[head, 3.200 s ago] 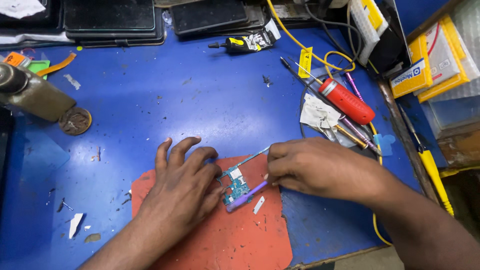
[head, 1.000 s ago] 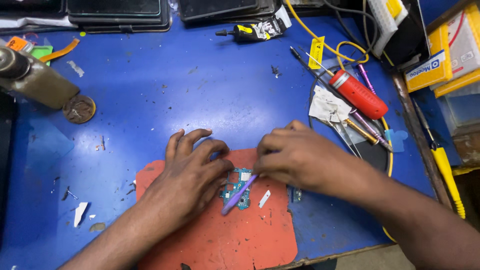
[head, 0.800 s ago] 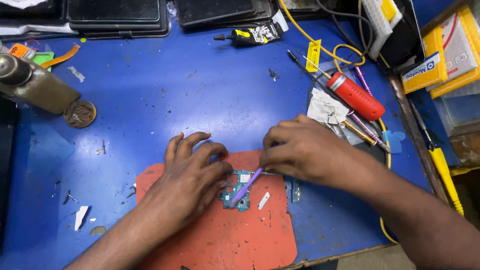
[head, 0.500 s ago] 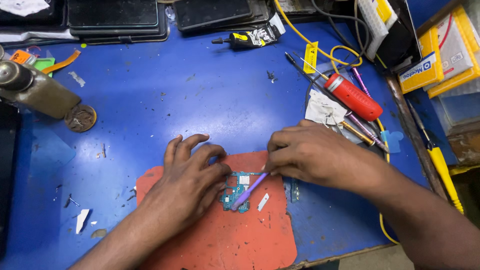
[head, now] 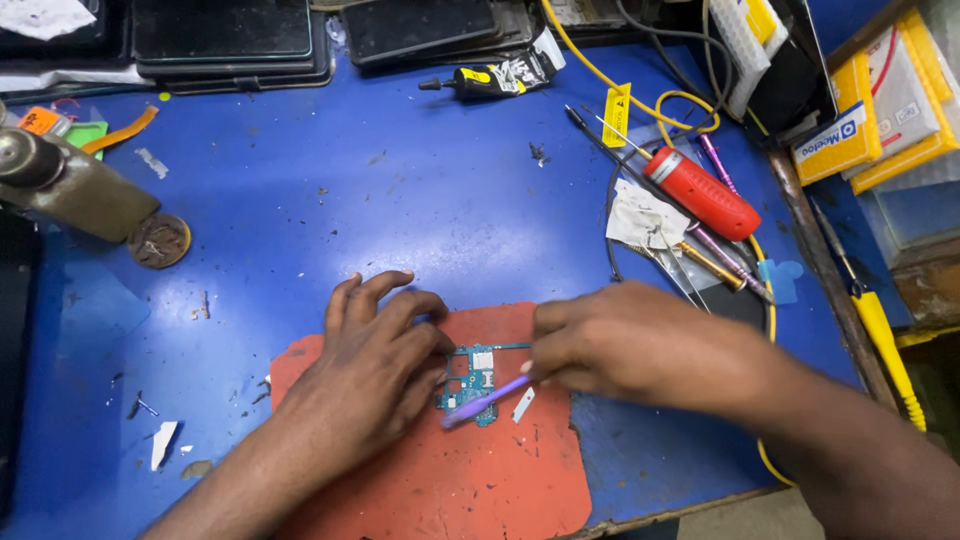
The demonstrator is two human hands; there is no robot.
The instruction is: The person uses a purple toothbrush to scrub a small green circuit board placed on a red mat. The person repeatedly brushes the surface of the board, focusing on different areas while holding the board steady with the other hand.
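A small green circuit board (head: 470, 380) lies near the middle of the upper part of an orange-red mat (head: 440, 470), which is the landmark here; the mat sits at the near edge of a blue table (head: 330, 180).

The left hand (head: 375, 375) rests palm down on the mat just left of the board, its fingers spread and loosely curled, the fingertips touching the board's left edge and pinning it; it grasps nothing. The right hand (head: 640, 345) hovers over the mat's right edge, fingers closed in a pinch around a thin purple tool (head: 488, 400); the tool slants down and left, its tip lying on the board's lower part. A small white scrap (head: 522, 405) lies on the mat just right of the board.

Beyond the mat to the right lies a red-handled screwdriver (head: 700, 192), beside a crumpled white paper (head: 645, 218); a narrow yellow label tag (head: 617, 115) sits further back, next to a yellow cable (head: 600, 75). Straight back from the mat lies a black tube with a yellow-and-white label (head: 495, 78). Far right of the mat, flat yellow packages (head: 870, 110) with white and blue panels stand stacked at the table's edge; a yellow-handled tool (head: 885, 350) lies nearer along that edge. Far left of the mat stand a brass-coloured bottle (head: 70, 185) and a round brown lid (head: 158, 240); dark phone screens (head: 225, 35) line the back.
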